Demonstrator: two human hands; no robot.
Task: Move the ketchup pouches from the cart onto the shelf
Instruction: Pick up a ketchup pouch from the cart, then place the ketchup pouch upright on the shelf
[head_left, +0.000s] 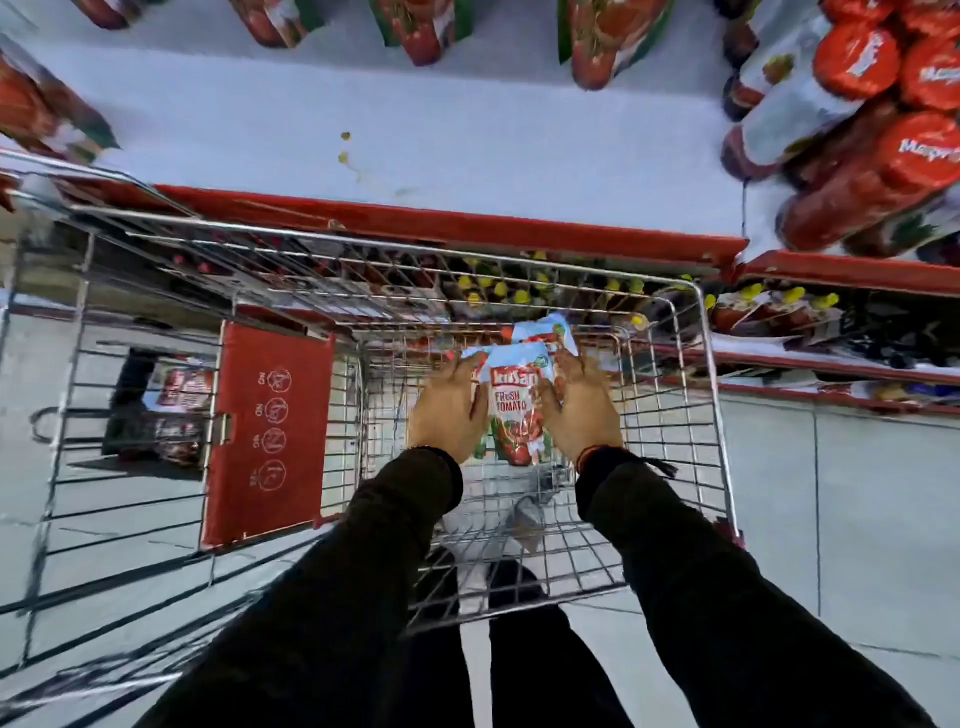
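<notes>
The job looked to be part done, as a judgement from how things lay: several pouches (605, 36) of similar red and green print already stood at the back of the shelf (415, 140), while a broad stretch of its pale surface in front of them was bare, so there was room for more. Down in the wire cart (670, 415), which stood just below the shelf's red front edge, a small cluster of ketchup pouches (514, 410) remained, one facing up with its label readable and at least one more behind it near the far wall of the basket; how many lay underneath could not be told. The left hand (449, 410) pressed flat against the left side of the front pouch, fingers extended and together, and the right hand (582, 410) mirrored it on the right side, fingers curved slightly around the pouch's edge. Both hands were partly open rather than clenched, squeezing the pouches between them in a two-handed gather. The pouches seemed to rest low in the basket, not yet raised toward the shelf.
</notes>
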